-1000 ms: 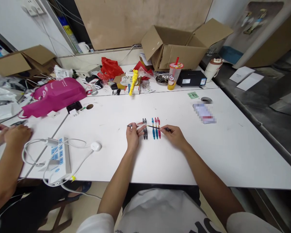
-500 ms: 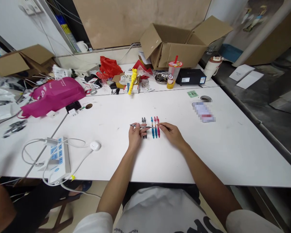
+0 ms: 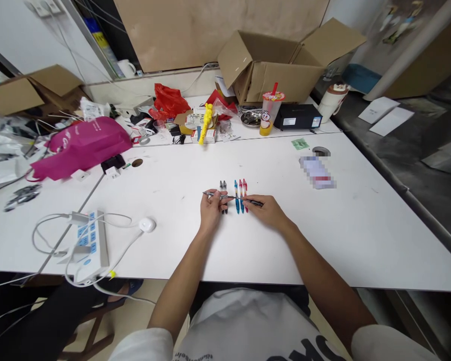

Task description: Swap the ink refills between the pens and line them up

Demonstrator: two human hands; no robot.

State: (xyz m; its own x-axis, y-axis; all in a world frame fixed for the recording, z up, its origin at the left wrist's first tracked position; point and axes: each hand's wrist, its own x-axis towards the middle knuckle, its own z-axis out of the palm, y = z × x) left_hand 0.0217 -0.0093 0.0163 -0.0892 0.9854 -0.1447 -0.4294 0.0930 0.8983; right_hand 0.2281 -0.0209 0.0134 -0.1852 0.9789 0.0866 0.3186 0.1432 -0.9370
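1. Nearest, below the table edge and to the left of the row of pens (image 3: pixel 238 206), another person's dark-trousered leg (image 3: pixel 41 313) and a brown stool (image 3: pixel 93 333) show against a pale floor (image 3: pixel 146 306).
2. The white table (image 3: pixel 173 245) spreads under the pens and out to both sides, with a seam crossing it on their left.
3. Left of the pens and nearer lies a power strip (image 3: pixel 93 245), looped with white cable.
4. Just left of the pens, the left hand (image 3: pixel 210 208) pinches a slim dark pen piece (image 3: pixel 214 194); just right, the right hand (image 3: pixel 265 209) grips another dark piece (image 3: pixel 253 202). The two tips meet over the pens, though whether they touch I cannot tell.
5. Beyond the pens to the right sit a pixelated flat object (image 3: pixel 317 173), a grey ring (image 3: pixel 321 151) and a green packet (image 3: pixel 299 144).
6. Beyond them to the left slumps a magenta bag (image 3: pixel 86 145).
7. Farther beyond the pens stand a yellow figure (image 3: pixel 206 123), a straw cup (image 3: pixel 266 120), a black box (image 3: pixel 298 117) and an open carton (image 3: pixel 281 82), backed by a tan board (image 3: pixel 221 30).
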